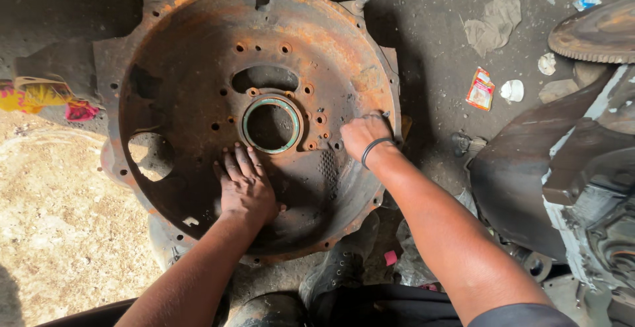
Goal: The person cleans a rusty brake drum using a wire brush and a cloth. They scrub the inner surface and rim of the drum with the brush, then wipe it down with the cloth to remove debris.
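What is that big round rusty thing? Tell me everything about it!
The rusty housing is a big, round, dish-shaped metal part lying flat on the dirty ground. It looks like iron, brown and orange with rust. Bolt holes ring its rim, larger openings pierce it, and a greenish ring lines the centre hole. The left hand presses flat inside; the right hand grips something small there.

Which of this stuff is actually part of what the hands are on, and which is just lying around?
In hand:
rusty round housing
green seal ring
left hand, flat on it
right hand, at its rim

Lying about:
red packet
crumpled rag
toothed wheel
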